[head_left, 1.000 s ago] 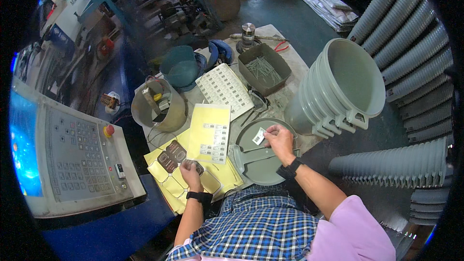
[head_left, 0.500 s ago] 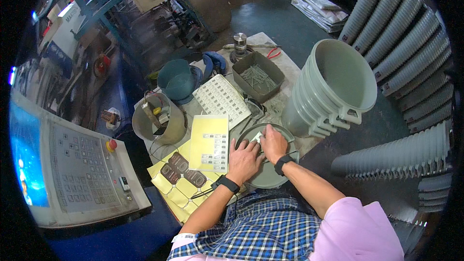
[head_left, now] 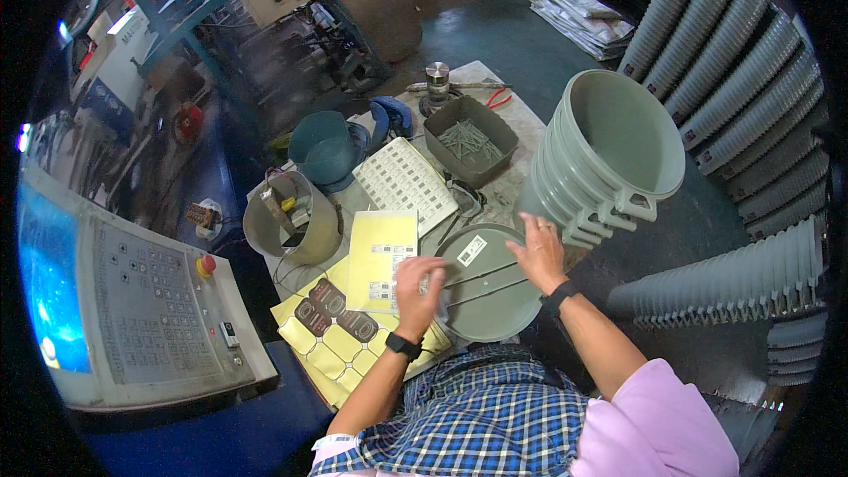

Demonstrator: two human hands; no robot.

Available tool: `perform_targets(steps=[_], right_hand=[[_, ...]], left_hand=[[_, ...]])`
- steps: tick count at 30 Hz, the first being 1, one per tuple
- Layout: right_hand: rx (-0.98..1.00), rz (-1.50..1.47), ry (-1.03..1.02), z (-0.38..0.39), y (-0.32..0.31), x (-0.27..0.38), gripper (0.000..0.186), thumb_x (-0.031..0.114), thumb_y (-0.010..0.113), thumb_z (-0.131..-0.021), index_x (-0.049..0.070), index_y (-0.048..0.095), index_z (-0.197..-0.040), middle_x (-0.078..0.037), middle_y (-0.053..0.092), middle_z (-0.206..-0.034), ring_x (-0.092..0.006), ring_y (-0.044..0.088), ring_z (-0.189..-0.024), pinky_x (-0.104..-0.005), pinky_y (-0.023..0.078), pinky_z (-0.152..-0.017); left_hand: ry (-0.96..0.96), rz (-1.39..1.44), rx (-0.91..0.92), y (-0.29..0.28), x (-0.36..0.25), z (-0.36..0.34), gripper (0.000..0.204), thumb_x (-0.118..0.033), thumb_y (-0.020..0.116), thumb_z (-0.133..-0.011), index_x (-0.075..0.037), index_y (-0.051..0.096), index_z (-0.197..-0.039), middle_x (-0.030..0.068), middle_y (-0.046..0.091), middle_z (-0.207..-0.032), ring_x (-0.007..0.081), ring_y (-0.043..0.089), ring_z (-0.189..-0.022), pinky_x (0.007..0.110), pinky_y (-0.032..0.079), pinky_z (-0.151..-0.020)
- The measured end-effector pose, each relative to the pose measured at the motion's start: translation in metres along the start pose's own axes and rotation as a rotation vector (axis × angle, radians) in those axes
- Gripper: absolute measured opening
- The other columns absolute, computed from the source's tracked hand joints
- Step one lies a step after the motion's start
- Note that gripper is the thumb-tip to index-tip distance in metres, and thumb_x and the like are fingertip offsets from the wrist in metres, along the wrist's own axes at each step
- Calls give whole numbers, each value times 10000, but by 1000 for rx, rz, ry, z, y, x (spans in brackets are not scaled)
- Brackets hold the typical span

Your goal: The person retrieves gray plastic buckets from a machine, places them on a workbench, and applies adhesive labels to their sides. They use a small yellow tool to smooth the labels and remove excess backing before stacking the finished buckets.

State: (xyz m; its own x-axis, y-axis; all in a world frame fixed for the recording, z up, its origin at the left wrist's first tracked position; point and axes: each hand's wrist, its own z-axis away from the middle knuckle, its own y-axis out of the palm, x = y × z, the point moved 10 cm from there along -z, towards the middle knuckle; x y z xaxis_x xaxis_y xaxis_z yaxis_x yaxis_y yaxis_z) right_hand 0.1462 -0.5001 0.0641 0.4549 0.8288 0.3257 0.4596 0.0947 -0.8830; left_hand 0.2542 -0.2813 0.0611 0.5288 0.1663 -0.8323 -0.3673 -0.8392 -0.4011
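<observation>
A round grey-green lid (head_left: pixel 499 305) lies at the table's near edge, in front of me. On its upper part sits a small white label (head_left: pixel 472 250), laid at a slant. To the left of the lid, my left hand (head_left: pixel 418 293) hovers over the edge of a yellow sticker sheet (head_left: pixel 367 247), fingers apart and nothing in them. My right hand (head_left: pixel 541 254) is off the lid's right rim, fingers spread, beside a stack of nested grey-green buckets (head_left: pixel 565 159). Below the sheet lies a yellow backing sheet with brown stickers (head_left: pixel 358 325).
A white label sheet (head_left: pixel 406 184), a square bin of grey pins (head_left: pixel 473 141), a tub with tools (head_left: pixel 291 216) and a teal bucket (head_left: pixel 320 146) stand farther back. A control panel (head_left: pixel 163 309) is at left. Stacked grey buckets (head_left: pixel 724 287) rest at right.
Both hands have lifted off the lid and moved apart, left hand leftward and right hand rightward. The white label under the fingers now shows fully on the lid.
</observation>
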Motion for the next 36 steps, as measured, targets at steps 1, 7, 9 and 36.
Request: perform_targets(steps=[1, 7, 9, 36], right_hand=[[225, -121, 163, 3, 24, -22, 406, 169, 643, -775, 95, 566, -1167, -159, 642, -921, -364, 590, -872, -471, 488, -710], [420, -431, 157, 16, 16, -35, 253, 100, 587, -792, 74, 670, -1030, -215, 650, -905, -374, 627, -826, -403, 493, -726], [401, -616, 59, 25, -15, -24, 267, 63, 572, -801, 61, 660, -1053, -205, 657, -929, -321, 649, -847, -355, 493, -739], [368, -765, -761, 18, -207, 41, 442, 231, 651, -804, 72, 543, -1203, -218, 622, -967, -393, 604, -847, -427, 493, -733]], left_hand=[[-113, 46, -135, -21, 20, 12, 123, -130, 605, -829, -42, 677, -877, 93, 655, -891, 252, 568, -892, 355, 418, -846], [-1052, 399, -254, -19, 158, 144, 493, -329, 576, -874, -54, 475, -1270, 85, 520, -1253, 203, 436, -1175, 429, 320, -955], [-1195, 388, -317, -11, 167, 183, 592, -308, 579, -888, 48, 400, -1324, 143, 472, -1319, 272, 457, -1195, 311, 346, -989], [672, -911, 1218, 65, -397, 109, 81, -221, 534, -699, -194, 532, -775, -48, 478, -738, 109, 531, -884, 422, 299, -1090]])
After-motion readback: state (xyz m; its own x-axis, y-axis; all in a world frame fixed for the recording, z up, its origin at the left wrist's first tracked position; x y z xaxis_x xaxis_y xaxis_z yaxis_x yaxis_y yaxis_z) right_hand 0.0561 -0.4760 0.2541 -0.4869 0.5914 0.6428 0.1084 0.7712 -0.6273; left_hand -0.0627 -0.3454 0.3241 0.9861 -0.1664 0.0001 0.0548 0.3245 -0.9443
